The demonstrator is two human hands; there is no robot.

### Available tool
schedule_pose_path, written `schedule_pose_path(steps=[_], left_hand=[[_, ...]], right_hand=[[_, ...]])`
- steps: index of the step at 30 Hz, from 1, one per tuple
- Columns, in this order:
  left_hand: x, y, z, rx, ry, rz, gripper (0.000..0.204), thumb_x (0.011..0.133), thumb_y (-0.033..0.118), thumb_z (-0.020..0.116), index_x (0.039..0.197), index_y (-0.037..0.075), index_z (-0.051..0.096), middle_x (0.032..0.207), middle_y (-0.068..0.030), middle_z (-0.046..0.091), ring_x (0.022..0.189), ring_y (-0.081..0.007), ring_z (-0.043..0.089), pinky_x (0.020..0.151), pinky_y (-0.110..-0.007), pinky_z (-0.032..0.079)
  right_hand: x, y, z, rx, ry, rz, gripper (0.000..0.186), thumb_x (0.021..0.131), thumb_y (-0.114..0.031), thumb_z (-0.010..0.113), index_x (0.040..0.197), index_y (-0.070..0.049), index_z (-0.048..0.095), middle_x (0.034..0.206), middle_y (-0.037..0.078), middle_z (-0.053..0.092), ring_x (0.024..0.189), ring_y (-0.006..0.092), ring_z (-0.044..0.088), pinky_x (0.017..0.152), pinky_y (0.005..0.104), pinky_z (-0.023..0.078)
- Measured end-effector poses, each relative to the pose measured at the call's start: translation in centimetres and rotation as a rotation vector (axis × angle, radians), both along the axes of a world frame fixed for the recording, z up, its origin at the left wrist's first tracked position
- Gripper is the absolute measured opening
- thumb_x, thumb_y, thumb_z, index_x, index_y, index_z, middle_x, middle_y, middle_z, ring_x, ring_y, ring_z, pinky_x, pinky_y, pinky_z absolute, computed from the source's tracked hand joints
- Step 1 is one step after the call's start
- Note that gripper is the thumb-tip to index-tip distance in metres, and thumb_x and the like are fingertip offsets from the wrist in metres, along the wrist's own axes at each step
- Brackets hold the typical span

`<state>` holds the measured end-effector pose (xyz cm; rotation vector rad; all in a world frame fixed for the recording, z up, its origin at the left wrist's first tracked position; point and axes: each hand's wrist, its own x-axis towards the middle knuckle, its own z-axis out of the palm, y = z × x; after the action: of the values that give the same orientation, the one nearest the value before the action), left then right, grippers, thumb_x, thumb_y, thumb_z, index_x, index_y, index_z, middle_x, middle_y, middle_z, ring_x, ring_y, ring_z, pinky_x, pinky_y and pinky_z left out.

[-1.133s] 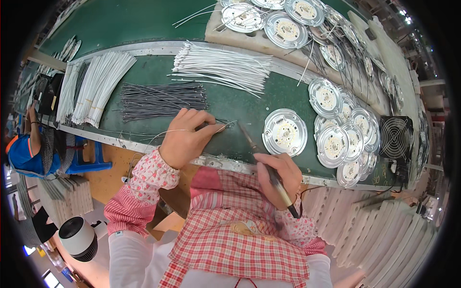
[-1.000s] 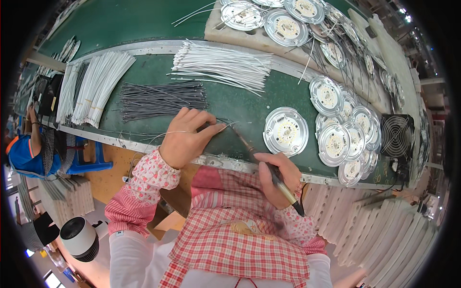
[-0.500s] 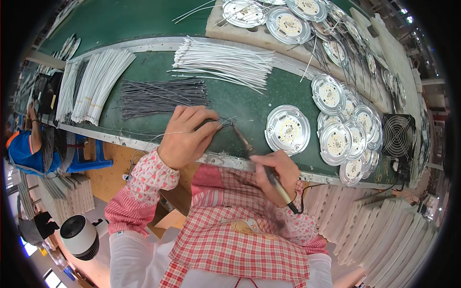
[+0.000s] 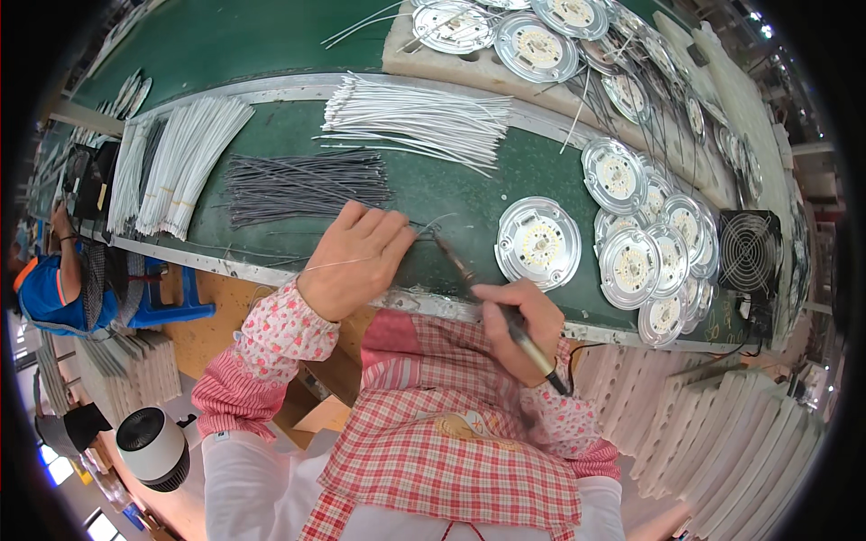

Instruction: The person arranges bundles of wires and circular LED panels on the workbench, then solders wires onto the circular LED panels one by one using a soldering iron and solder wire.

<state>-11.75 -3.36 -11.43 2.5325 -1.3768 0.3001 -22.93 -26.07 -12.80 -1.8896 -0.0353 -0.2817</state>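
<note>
My right hand point(image 4: 525, 326) grips a soldering iron point(image 4: 458, 264) like a pen, its tip pointing up and left. My left hand point(image 4: 356, 259) is closed, thumb and fingertips pinched on a thin silvery wire point(image 4: 336, 264), probably solder, that runs across the back of the hand. The iron's tip meets the thin ends just right of the left fingertips, over the green bench. Which wire ends touch there is too small to make out. Just beyond my left hand lies a bundle of dark grey wires point(image 4: 302, 187). A round silver LED board point(image 4: 539, 243) lies flat beyond my right hand.
White wires point(image 4: 415, 117) lie farther back, and more white bundles point(image 4: 185, 167) sit at left. Round LED boards point(image 4: 630, 269) pile up at right beside a small fan point(image 4: 749, 254). More boards rest on a pale slab point(image 4: 451, 68). A person in blue point(image 4: 68, 293) works at far left.
My left hand has turned slightly, its fingers drawn closer together, and the thin wire over it has shifted. The iron's tip stays at nearly the same spot.
</note>
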Motion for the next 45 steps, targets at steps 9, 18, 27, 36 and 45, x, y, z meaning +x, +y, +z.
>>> schedule_pose_path(steps=[9, 18, 27, 36, 45], left_hand=[[2.8, 3.0, 1.9, -0.685, 0.271, 0.466, 0.012, 0.088, -0.003, 0.066, 0.099, 0.003, 0.064, 0.089, -0.0040, 0.065, 0.078, -0.0136, 0.060, 0.073, -0.026, 0.047], [0.1, -5.5, 3.6, -0.727, 0.662, 0.302, 0.006, 0.086, 0.002, 0.073, 0.091, 0.003, 0.070, 0.080, 0.0026, 0.060, 0.073, -0.0038, 0.053, 0.066, -0.020, 0.042], [-2.0, -10.6, 4.3, -0.776, 0.970, 0.161, 0.010, 0.084, 0.001, 0.073, 0.094, 0.002, 0.074, 0.083, -0.0018, 0.065, 0.069, -0.0064, 0.054, 0.062, -0.022, 0.042], [-3.1, -10.7, 4.8, -0.786, 0.877, 0.171, 0.010, 0.083, 0.003, 0.074, 0.093, 0.001, 0.074, 0.082, -0.0077, 0.068, 0.070, -0.0127, 0.062, 0.065, -0.025, 0.049], [-3.9, -9.9, 5.3, -0.735, 0.813, 0.134, 0.011, 0.082, 0.003, 0.074, 0.093, 0.002, 0.074, 0.082, -0.0082, 0.068, 0.067, -0.0133, 0.062, 0.062, -0.026, 0.048]], right_hand=[[-0.4, -4.7, 1.3, -0.514, -0.095, -0.060, 0.046, 0.070, -0.009, 0.082, 0.114, -0.005, 0.067, 0.096, 0.016, 0.066, 0.080, 0.0318, 0.065, 0.069, 0.0384, 0.053], [3.6, -6.0, 2.6, -0.482, -0.010, 0.060, 0.090, 0.066, -0.026, 0.090, 0.140, -0.005, 0.042, 0.130, 0.021, 0.054, 0.119, 0.0365, 0.056, 0.100, 0.0428, 0.045], [1.3, -5.0, 2.2, 0.761, 0.185, 0.109, 0.107, 0.076, -0.067, 0.073, 0.147, -0.001, 0.029, 0.141, 0.015, 0.047, 0.132, 0.0231, 0.047, 0.111, 0.0368, 0.038], [1.1, -4.8, 2.3, 0.780, 0.116, 0.207, 0.113, 0.073, -0.059, 0.081, 0.149, -0.001, 0.022, 0.149, 0.021, 0.038, 0.140, 0.0300, 0.040, 0.117, 0.0406, 0.030], [-0.2, -4.4, 1.7, 0.830, 0.093, 0.237, 0.114, 0.072, -0.058, 0.082, 0.150, -0.001, 0.021, 0.150, 0.021, 0.036, 0.143, 0.0316, 0.036, 0.119, 0.0430, 0.028]])
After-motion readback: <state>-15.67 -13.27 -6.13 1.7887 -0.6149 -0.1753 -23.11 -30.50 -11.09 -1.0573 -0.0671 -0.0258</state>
